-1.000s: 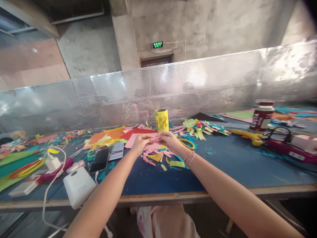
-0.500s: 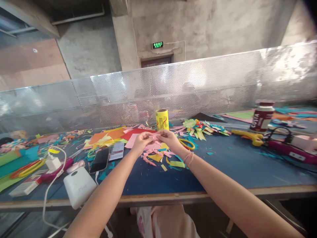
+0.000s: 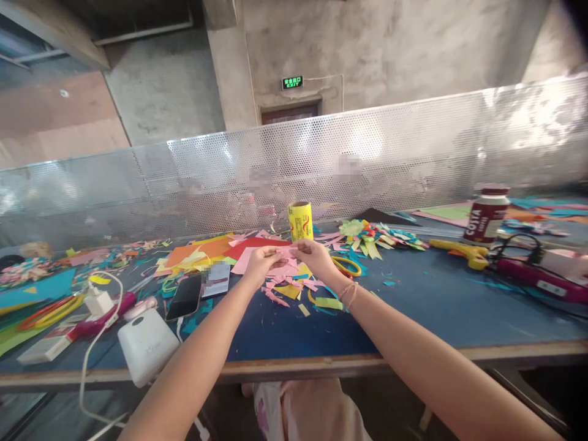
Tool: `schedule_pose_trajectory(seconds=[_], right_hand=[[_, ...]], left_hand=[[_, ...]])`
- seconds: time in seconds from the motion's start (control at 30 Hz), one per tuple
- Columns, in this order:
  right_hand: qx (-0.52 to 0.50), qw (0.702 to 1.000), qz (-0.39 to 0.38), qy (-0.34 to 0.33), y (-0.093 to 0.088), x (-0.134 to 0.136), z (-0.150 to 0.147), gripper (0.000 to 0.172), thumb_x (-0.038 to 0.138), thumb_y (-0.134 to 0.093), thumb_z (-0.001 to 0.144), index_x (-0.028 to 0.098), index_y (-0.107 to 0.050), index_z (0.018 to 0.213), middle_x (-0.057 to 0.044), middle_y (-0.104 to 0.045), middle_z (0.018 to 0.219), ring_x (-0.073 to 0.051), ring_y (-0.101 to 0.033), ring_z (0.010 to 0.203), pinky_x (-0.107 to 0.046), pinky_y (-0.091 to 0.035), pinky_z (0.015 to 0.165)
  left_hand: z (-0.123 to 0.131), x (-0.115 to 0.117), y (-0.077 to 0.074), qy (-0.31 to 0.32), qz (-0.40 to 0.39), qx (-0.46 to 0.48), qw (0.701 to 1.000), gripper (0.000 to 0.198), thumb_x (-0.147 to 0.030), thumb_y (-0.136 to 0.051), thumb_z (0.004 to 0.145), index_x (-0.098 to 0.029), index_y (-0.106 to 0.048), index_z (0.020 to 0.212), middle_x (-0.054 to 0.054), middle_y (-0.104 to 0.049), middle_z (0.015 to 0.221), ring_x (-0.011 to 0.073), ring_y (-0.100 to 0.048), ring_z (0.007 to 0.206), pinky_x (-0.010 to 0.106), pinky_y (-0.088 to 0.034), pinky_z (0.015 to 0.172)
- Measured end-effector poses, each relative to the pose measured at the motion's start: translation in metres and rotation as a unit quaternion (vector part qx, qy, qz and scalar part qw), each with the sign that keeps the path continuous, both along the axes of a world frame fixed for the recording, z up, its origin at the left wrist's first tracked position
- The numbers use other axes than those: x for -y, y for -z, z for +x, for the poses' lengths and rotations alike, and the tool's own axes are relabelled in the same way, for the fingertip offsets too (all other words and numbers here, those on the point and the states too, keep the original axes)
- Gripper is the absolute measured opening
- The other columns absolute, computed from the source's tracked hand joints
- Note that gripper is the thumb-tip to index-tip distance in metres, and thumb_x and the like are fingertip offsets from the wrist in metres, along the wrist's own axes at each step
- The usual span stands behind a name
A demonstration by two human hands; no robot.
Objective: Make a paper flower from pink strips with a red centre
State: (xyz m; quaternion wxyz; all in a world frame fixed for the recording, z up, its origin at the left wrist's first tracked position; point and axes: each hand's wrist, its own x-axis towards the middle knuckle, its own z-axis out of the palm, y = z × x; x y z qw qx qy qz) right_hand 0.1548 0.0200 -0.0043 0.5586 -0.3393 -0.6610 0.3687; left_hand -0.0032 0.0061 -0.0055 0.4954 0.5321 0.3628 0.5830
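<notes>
The left hand (image 3: 263, 264) and the right hand (image 3: 316, 258) both pinch a little piece of pink paper (image 3: 285, 252) between their fingers. It is up over the table (image 3: 413, 306), right in the middle, above some pink scraps (image 3: 275, 296). Both hands are almost where they were a second ago, just a tiny bit higher. Far off at nine o'clock from the hands, a blue sheet (image 3: 50, 286) now shows where light green paper was before.

The fingers cover part of the pink paper, so its shape is hard to see. The blue sheet is cut off by the edge of the view. At eight o'clock, little squares blur part of a phone's bright screen (image 3: 221, 280).

At twelve o'clock, near the hands, a yellow tube (image 3: 301, 223) stands up with its top open; you can't see down to its bottom. Well away, between two and three o'clock, a dark red bottle (image 3: 486, 217) has its cap on, so what's inside is hidden.
</notes>
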Motion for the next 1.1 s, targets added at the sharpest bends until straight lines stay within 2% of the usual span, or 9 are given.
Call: schedule_pose_trajectory(seconds=[0.17, 0.67, 0.9, 1.1], right_hand=[[0.013, 1.0, 0.004, 0.024, 0.002, -0.002, 0.0, 0.021, 0.03, -0.062, 0.064, 0.015, -0.062, 0.079, 0.0, -0.059, 0.064, -0.013, -0.054, 0.061, -0.03, -0.047, 0.061], [0.032, 0.999, 0.034, 0.003, 0.007, -0.005, -0.001, 0.018, 0.029, -0.059, 0.064, 0.016, -0.059, 0.078, -0.001, -0.057, 0.067, -0.013, -0.053, 0.064, -0.029, -0.044, 0.063], [0.083, 0.995, 0.047, -0.001, 0.011, -0.009, 0.0, 0.022, 0.034, -0.057, 0.07, 0.016, -0.06, 0.082, -0.001, -0.059, 0.067, -0.013, -0.053, 0.062, -0.027, -0.045, 0.06], [0.125, 0.991, 0.057, -0.003, 0.006, -0.001, -0.001, 0.018, 0.032, -0.055, 0.072, 0.016, -0.063, 0.077, -0.003, -0.063, 0.071, -0.014, -0.057, 0.066, -0.026, -0.046, 0.062]], left_hand=[[0.001, 0.0, 0.0, -0.005, 0.006, 0.002, 1.0, 0.023, -0.021, -0.073, 0.061, -0.009, -0.063, 0.078, 0.006, -0.068, 0.069, 0.0166, -0.066, 0.062, 0.034, -0.053, 0.072], [0.001, -0.001, 0.0, -0.008, -0.009, 0.004, 1.0, 0.022, -0.018, -0.074, 0.058, -0.008, -0.062, 0.073, 0.005, -0.066, 0.066, 0.0151, -0.064, 0.059, 0.033, -0.052, 0.07], [0.001, 0.0, 0.0, -0.001, -0.008, -0.031, 0.999, 0.029, -0.026, -0.078, 0.055, -0.009, -0.062, 0.073, 0.004, -0.066, 0.063, 0.0141, -0.063, 0.056, 0.031, -0.052, 0.068], [0.003, 0.003, -0.001, 0.021, -0.005, -0.044, 0.999, 0.031, -0.029, -0.078, 0.053, -0.01, -0.063, 0.073, 0.004, -0.067, 0.065, 0.0155, -0.064, 0.06, 0.034, -0.052, 0.071]])
